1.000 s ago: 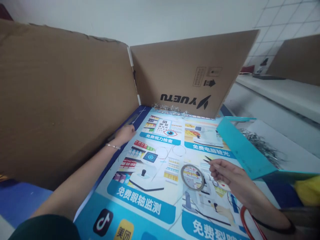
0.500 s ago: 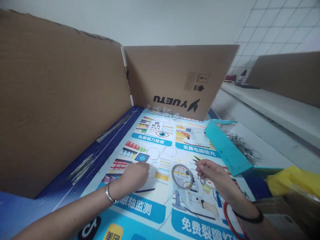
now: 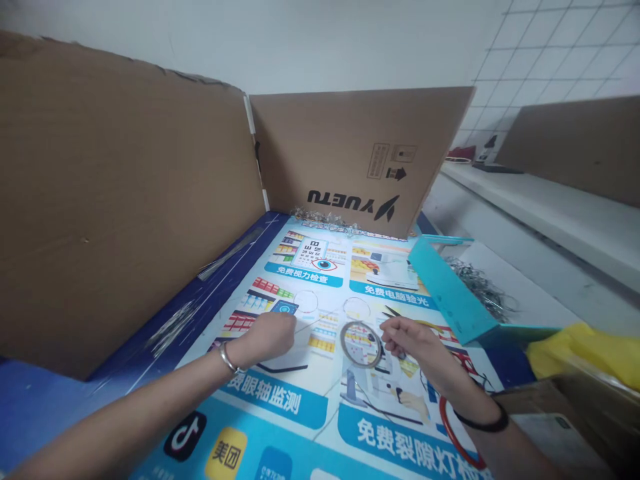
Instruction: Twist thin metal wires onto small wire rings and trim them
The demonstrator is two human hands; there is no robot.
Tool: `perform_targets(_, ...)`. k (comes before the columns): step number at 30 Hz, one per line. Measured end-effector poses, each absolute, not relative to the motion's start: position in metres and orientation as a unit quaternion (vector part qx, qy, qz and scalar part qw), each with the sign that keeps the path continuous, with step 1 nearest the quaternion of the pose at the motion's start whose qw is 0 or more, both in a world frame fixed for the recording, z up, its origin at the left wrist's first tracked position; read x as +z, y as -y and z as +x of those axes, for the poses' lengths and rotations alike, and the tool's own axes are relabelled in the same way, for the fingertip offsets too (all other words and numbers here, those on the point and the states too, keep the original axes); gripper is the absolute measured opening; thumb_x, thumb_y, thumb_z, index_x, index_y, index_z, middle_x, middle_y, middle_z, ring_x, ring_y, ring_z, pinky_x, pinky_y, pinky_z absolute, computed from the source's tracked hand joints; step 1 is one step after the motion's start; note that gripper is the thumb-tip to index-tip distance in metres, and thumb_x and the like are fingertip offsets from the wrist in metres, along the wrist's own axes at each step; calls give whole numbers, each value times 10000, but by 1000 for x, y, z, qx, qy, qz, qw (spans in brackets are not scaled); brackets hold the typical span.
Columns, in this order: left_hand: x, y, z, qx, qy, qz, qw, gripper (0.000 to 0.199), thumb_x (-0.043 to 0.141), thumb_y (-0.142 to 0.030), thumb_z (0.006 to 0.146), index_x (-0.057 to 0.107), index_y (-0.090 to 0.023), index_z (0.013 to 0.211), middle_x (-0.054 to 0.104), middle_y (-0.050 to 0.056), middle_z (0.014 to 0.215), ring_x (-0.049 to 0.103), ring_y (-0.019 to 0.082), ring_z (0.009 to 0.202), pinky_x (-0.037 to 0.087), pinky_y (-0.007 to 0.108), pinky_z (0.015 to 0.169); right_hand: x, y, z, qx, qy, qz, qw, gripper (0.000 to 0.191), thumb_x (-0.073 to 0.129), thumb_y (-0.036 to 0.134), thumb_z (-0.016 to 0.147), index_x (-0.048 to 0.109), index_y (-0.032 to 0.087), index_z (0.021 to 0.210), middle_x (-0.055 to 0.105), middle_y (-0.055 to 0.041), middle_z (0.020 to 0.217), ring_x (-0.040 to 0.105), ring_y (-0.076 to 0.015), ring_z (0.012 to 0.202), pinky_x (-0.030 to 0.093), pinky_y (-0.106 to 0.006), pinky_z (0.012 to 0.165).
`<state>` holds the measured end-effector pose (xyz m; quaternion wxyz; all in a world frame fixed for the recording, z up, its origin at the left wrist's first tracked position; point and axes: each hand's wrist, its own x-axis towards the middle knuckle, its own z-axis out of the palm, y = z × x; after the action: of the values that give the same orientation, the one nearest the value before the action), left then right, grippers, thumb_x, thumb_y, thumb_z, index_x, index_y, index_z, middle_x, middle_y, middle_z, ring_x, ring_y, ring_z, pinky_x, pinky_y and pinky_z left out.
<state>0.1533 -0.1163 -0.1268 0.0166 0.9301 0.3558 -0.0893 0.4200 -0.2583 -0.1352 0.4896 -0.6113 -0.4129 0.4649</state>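
My left hand (image 3: 273, 335) is closed, fingers pinched on a thin wire (image 3: 320, 319) that runs right from them; its grip point is hidden. Faint round wire loops, one left (image 3: 306, 303) and one right (image 3: 357, 307), show just beyond my hands. My right hand (image 3: 406, 335) is closed around a dark tool with two pointed tips (image 3: 391, 312) slightly apart; its handles are mostly hidden, so its exact kind is unclear. Between my hands, nearer the right, a grey ring-shaped coil (image 3: 342, 343) lies flat on the printed poster (image 3: 280, 427).
Cardboard panels stand at left (image 3: 125, 200) and back (image 3: 320, 147). Cut wires (image 3: 173, 327) lie along the left, with a tangled wire pile (image 3: 325, 217) behind. At right are a turquoise box (image 3: 450, 293) holding wire scraps (image 3: 480, 290), yellow cloth (image 3: 580, 353) and a red ring (image 3: 447, 427).
The view has shifted slightly. The right-hand wire loop now sits farther from the left one. Both hands stay closed, my right still on the pointed tool.
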Motion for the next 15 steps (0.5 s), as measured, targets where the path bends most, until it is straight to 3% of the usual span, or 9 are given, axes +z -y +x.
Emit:
perform_targets(6, -135, 117, 140, -76, -357, 931, -16, 284, 347, -146, 847, 622, -91, 891, 671, 158, 843, 651, 267, 742, 491, 356, 627, -142, 257, 420, 446, 441, -625, 465, 365, 607, 514, 742, 596, 179, 887, 596, -17, 738, 521, -135, 639, 406, -275, 600)
perform_targets(15, -140, 113, 140, -84, -312, 945, -46, 249, 399, -56, 763, 623, -68, 869, 664, 181, 791, 650, 269, 698, 482, 336, 573, -144, 255, 417, 440, 461, -632, 441, 358, 590, 502, 760, 610, 165, 879, 604, -28, 726, 529, -138, 644, 418, -283, 603)
